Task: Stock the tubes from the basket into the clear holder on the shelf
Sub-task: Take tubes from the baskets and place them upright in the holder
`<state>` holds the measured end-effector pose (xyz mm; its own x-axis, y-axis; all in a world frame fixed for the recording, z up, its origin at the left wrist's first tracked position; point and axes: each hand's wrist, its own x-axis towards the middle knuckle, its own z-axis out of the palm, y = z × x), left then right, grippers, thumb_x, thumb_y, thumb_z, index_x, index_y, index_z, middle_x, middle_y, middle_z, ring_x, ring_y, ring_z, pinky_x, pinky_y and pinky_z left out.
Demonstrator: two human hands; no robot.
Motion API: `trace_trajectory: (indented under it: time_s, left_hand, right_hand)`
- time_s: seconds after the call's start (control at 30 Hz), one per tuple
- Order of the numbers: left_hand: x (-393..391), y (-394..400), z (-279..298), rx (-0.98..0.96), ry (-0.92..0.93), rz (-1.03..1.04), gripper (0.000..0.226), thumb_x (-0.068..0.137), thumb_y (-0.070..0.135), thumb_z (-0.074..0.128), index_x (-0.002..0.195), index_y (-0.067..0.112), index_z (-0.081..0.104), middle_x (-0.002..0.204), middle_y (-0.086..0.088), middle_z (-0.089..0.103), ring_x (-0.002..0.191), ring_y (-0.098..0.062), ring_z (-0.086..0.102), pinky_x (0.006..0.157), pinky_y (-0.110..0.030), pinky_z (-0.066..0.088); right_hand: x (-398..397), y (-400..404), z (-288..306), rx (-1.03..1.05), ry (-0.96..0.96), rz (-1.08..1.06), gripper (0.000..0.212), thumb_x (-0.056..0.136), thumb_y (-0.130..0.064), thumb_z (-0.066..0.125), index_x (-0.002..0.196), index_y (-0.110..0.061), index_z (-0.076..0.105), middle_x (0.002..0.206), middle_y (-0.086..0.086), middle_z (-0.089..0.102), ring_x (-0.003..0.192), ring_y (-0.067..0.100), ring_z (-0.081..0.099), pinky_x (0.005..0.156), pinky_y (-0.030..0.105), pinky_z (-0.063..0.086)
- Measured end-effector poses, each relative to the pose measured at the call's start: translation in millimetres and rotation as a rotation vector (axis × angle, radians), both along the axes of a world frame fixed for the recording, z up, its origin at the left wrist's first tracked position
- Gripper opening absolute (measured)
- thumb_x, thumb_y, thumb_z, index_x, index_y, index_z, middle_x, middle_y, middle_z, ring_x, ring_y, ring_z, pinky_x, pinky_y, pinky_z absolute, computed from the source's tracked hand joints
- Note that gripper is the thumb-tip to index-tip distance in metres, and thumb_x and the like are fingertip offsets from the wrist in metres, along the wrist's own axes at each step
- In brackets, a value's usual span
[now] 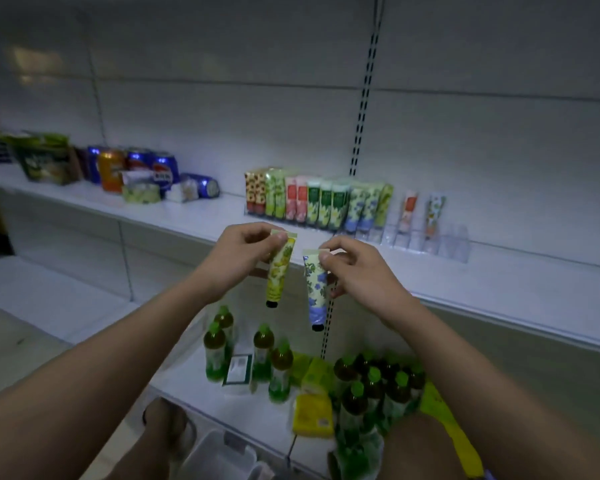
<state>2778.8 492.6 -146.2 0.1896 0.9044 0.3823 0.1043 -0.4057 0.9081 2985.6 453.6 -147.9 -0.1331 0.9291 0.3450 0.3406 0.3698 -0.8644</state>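
Two tubes hung in front of the person, one from each hand. The left hand pinched the flat crimped end of a yellow-green tube between thumb and fingers, so its black cap pointed down. The right hand held a blue-flowered tube the same way, fingers curled round its crimp, cap lowermost. Held by the crimp, each tube already had the cap-down pose of those standing on the shelf, probably so it could be lowered straight into a slot without turning.

Beyond the hands, the clear holder sat near the front edge of the white shelf. A packed row of stocked tubes filled its left part, grouped by pattern, and two lone tubes stood further right with open slots around them. The blue-flowered design matched a group near the middle of the row, which suggested sorting by pattern.

Soda cans stood well to the left on that shelf. Green-capped bottles crowded the shelf below, and a pale basket showed at the bottom edge by the person's knee.
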Motion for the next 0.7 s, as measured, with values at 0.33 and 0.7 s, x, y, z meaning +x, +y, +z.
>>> trace_trajectory:
  time_s: [0.33,0.7]
  left_hand:
    - [8,26,62,0.061,0.053,-0.051,0.017,0.093,0.028,0.061,0.093,0.016,0.074,0.087,-0.002,0.072,0.078,-0.014,0.070,0.067,-0.029,0.059]
    - [29,74,59,-0.001,0.007,-0.119,0.014,0.092,0.023,0.062,0.097,0.016,0.074,0.091,-0.003,0.074,0.082,-0.016,0.071,0.065,-0.023,0.057]
  right_hand:
    - [34,14,56,0.090,-0.218,-0.091,0.010,0.098,-0.021,0.053,0.092,-0.019,0.061,0.083,0.016,0.068,0.071,0.013,0.061,0.060,0.030,0.053]
    - [75,74,64,0.118,-0.179,-0.299,0.010,0.097,-0.016,0.057,0.096,-0.014,0.067,0.092,0.008,0.069,0.080,0.021,0.068,0.060,0.029,0.055]
